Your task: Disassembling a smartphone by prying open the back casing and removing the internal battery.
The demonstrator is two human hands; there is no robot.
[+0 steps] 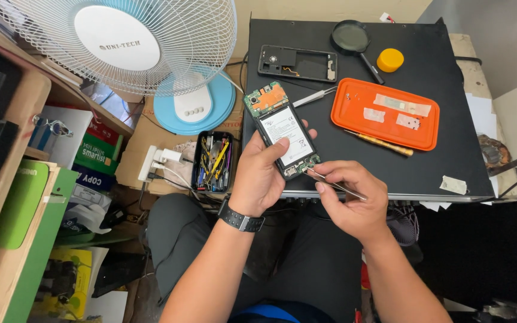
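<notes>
Black, back-off smartphone with exposed battery and green circuit boards [283, 133] is tilted up over the black surface's [450, 107] near edge, the left hand [261, 176] clamping its sides for steadiness. Right hand [354, 200] fingers pinch thin metal tweezers [333, 184], tips at the phone's lower board.

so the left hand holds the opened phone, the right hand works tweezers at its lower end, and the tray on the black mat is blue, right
Not quite: the tray is orange, not blue, as the head view shows. The rest stands: the left hand holds the opened phone, the right hand works tweezers at its lower end, and the tray lies on the black mat.
</notes>
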